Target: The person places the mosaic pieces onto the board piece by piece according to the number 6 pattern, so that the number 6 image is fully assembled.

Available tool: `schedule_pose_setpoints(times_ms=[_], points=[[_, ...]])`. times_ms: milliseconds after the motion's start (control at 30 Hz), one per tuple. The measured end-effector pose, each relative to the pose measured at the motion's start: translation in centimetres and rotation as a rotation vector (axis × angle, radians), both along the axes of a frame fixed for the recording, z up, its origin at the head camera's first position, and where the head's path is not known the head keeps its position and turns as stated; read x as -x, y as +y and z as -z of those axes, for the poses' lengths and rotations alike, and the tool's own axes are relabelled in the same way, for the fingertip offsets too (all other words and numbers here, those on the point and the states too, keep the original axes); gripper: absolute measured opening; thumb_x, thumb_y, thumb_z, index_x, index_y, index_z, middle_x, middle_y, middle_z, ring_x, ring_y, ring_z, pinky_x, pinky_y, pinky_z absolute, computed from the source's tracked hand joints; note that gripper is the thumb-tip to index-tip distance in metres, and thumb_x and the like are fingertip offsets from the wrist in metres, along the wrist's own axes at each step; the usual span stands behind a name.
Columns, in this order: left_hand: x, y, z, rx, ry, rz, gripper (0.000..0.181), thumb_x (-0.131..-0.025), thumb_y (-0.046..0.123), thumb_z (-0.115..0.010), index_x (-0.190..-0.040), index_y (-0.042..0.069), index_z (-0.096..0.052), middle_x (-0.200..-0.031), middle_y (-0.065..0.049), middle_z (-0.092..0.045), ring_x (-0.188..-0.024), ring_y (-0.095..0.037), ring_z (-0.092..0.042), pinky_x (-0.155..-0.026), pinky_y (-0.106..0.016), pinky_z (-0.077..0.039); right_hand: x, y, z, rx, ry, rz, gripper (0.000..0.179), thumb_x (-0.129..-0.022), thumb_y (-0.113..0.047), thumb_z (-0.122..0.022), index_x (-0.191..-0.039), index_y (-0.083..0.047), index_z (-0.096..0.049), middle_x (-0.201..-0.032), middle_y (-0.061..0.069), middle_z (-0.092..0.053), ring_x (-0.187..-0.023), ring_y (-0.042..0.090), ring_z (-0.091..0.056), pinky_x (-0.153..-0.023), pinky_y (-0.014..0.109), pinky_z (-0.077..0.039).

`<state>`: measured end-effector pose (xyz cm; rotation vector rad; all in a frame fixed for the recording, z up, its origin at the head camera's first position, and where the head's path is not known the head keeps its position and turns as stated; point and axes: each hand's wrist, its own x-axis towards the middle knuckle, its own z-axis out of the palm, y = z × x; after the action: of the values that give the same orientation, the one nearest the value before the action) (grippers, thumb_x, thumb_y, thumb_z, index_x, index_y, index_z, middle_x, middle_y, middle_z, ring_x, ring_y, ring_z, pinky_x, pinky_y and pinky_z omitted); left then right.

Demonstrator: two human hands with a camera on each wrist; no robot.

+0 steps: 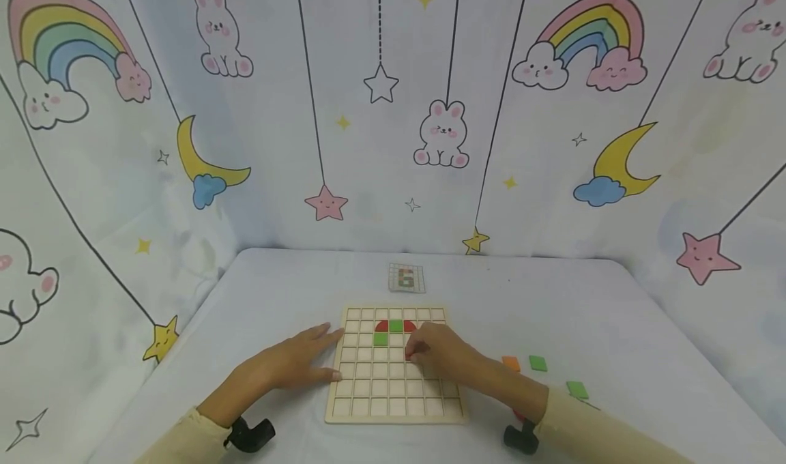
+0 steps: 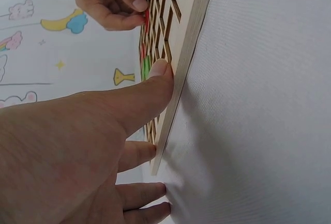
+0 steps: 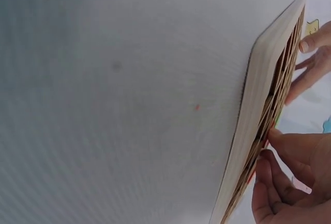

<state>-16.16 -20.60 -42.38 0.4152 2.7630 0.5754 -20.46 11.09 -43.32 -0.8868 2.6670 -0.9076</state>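
A wooden grid board point(image 1: 396, 409) lies on the white cloth. In its upper rows sit two red rounded-corner tiles point(image 1: 382, 326) with a green square tile point(image 1: 396, 325) between them, and another green tile point(image 1: 381, 340) below the left red one. My left hand point(image 1: 288, 360) touches the board's left edge, fingers extended; the left wrist view shows its thumb on the frame. Over the right part of the grid, my right hand point(image 1: 439, 349) pinches a red tile point(image 2: 147, 18) between thumb and fingertips. Those fingers partly hide that tile, so its full shape does not show.
Behind the board lies a small pattern card point(image 1: 406, 278) with a coloured figure on a grid. Right of the board are an orange tile point(image 1: 511, 363) and green square tiles point(image 1: 537, 363), with a red piece partly hidden beneath the right forearm. A patterned curtain point(image 1: 381, 150) stands behind.
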Motion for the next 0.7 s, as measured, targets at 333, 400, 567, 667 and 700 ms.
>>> schedule_pose_setpoints(times_ms=[333,400,567,667,700], points=[[0.1,0.1,-0.1,0.001,-0.004,0.003,0.085,-0.094,0.056,-0.076,-0.163,0.02,-0.042,-0.169,-0.022,-0.033,-0.155,-0.044,-0.034,-0.122,-0.064,-0.034,0.1,0.5,0.3,0.0,0.006,-0.006,0.01,-0.096,-0.006,-0.077,-0.097,-0.016,-0.075,-0.1,-0.006,-0.067,-0.099,0.013,-0.063,-0.089,0.034,-0.059],[0.1,0.1,-0.1,-0.001,-0.006,0.003,0.085,-0.093,0.056,-0.076,-0.163,0.02,-0.043,-0.169,-0.022,-0.034,-0.155,-0.044,-0.034,-0.122,-0.064,-0.034,0.2,0.9,0.3,0.003,0.006,0.0,0.008,-0.098,-0.009,-0.076,-0.1,-0.016,-0.075,-0.103,-0.005,-0.068,-0.102,0.014,-0.063,-0.091,0.037,-0.059],[0.0,0.1,-0.1,-0.006,-0.001,0.003,0.086,-0.093,0.056,-0.077,-0.163,0.02,-0.043,-0.169,-0.022,-0.034,-0.155,-0.044,-0.034,-0.122,-0.064,-0.034,0.5,2.8,-0.1,-0.009,-0.008,0.087,0.006,-0.1,-0.016,-0.074,-0.105,-0.018,-0.074,-0.106,-0.007,-0.067,-0.103,0.014,-0.061,-0.092,0.042,-0.056],[0.0,0.1,-0.1,-0.004,0.001,0.004,0.086,-0.093,0.055,-0.076,-0.163,0.019,-0.042,-0.169,-0.023,-0.034,-0.155,-0.044,-0.034,-0.122,-0.064,-0.034,0.7,4.5,-0.5,-0.006,0.021,0.121,0.011,-0.098,-0.015,-0.076,-0.109,-0.017,-0.074,-0.106,-0.006,-0.068,-0.102,0.013,-0.062,-0.092,0.042,-0.057],[0.0,0.1,-0.1,-0.003,0.0,0.005,0.086,-0.093,0.056,-0.076,-0.164,0.019,-0.042,-0.169,-0.023,-0.034,-0.155,-0.044,-0.034,-0.123,-0.063,-0.034,0.8,5.2,-0.6,-0.007,0.029,0.13,0.014,-0.097,-0.015,-0.076,-0.111,-0.016,-0.074,-0.106,-0.006,-0.069,-0.101,0.013,-0.063,-0.091,0.041,-0.057]])
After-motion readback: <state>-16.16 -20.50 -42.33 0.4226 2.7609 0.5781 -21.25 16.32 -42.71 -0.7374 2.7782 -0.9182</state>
